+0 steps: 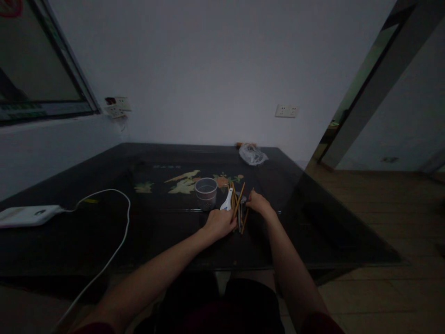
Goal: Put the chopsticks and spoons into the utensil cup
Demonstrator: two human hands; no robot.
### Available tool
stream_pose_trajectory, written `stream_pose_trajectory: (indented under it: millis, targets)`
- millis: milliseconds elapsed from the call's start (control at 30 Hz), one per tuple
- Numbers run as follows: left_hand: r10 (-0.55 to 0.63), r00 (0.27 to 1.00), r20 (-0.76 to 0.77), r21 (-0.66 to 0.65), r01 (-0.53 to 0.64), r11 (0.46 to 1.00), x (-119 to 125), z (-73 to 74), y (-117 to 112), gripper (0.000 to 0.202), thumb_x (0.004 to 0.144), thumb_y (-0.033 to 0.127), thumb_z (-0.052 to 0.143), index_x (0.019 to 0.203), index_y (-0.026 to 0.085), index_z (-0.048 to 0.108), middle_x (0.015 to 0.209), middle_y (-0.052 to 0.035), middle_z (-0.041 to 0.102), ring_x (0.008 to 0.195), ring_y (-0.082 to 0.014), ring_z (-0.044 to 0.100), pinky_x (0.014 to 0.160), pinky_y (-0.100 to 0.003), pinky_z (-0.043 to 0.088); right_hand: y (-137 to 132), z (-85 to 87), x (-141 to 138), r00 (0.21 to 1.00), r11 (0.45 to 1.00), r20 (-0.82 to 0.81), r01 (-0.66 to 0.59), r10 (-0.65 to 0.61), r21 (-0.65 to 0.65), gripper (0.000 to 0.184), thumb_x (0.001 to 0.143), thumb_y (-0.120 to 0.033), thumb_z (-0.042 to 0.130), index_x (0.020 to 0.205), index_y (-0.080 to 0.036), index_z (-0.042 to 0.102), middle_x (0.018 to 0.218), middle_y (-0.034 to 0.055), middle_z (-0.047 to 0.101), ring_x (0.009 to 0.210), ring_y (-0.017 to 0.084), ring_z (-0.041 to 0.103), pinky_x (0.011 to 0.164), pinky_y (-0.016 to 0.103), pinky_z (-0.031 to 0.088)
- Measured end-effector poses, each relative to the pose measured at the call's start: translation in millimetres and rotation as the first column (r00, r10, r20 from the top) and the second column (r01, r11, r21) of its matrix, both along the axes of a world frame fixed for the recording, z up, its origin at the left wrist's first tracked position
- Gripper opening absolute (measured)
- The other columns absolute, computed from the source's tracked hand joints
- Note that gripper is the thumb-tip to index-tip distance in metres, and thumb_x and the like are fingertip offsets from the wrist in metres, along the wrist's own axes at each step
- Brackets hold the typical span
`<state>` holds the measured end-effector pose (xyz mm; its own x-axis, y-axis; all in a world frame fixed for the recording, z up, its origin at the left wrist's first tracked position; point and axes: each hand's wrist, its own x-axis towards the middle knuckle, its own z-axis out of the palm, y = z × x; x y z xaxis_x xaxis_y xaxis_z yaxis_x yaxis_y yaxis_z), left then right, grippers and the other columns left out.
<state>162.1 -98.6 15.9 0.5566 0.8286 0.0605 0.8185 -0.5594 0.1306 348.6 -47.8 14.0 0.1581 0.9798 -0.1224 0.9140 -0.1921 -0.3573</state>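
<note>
My left hand (219,223) rests on the dark table (86,232), its fingers closed around a white spoon (226,201) and the near ends of several wooden chopsticks (238,200). My right hand (257,202) lies just right of the bundle, fingers curled onto the chopsticks. A small metal perforated cup (206,193) stands upright directly left of the spoon, apart from both hands. What lies under the chopsticks is too dim to make out.
A white device (28,215) with a white cable (114,241) lies at the table's left. A crumpled clear plastic bag (252,154) sits at the far edge. Painted flowers (184,182) decorate the tabletop. Wooden floor (382,222) extends to the right.
</note>
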Motion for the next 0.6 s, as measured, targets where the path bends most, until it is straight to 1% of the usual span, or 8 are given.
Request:
stream_pose_trajectory:
  millis: [133,267,467,600]
  targets:
    - [-0.012,1.000,0.007,0.014,0.012,1.000,0.8,0.2,-0.9,0.034,0.089,0.039,0.038,0.091,0.016,0.063,0.081,-0.0115,0.069,0.076,-0.0262,0.067,0.067,-0.033,0.048,-2.6,4.3,-2.3,0.995,0.997,0.075,0.070,-0.067,-0.040,0.032,0.078,-0.026,0.056,0.107,-0.014,0.053,0.111,0.0182,0.063,0.103,0.030,0.061,0.079,0.037,0.047]
    - [-0.004,1.000,0.029,0.004,0.004,1.000,1.0,1.0,-1.1,0.033,0.088,0.039,0.038,0.088,0.017,0.063,0.080,-0.0101,0.069,0.076,-0.0245,0.066,0.067,-0.031,0.047,-3.3,5.8,-5.2,0.990,0.994,0.098,0.106,-0.103,-0.026,0.036,0.082,-0.022,0.050,0.116,-0.010,0.048,0.114,0.0230,0.060,0.106,0.030,0.060,0.083,0.039,0.046]
    - [-0.011,0.994,0.105,-0.026,0.014,1.000,0.4,2.5,-0.7,0.026,0.086,0.036,0.042,0.083,0.019,0.062,0.076,-0.0069,0.068,0.075,-0.0225,0.066,0.065,-0.028,0.044,-3.5,5.6,-9.5,0.987,0.992,0.105,0.125,-0.121,-0.029,0.036,0.083,-0.015,0.044,0.119,-0.010,0.045,0.115,0.0236,0.060,0.107,0.032,0.059,0.085,0.042,0.045]
    - [0.006,0.984,0.176,-0.062,0.006,0.998,-0.2,3.5,-0.5,0.024,0.085,0.035,0.045,0.079,0.019,0.061,0.073,-0.0047,0.066,0.072,-0.0200,0.064,0.061,-0.025,0.041,-4.0,9.2,-5.5,0.984,0.988,0.092,0.155,-0.155,0.011,0.033,0.081,-0.016,0.048,0.114,-0.012,0.046,0.112,0.0229,0.061,0.104,0.032,0.060,0.082,0.042,0.045]
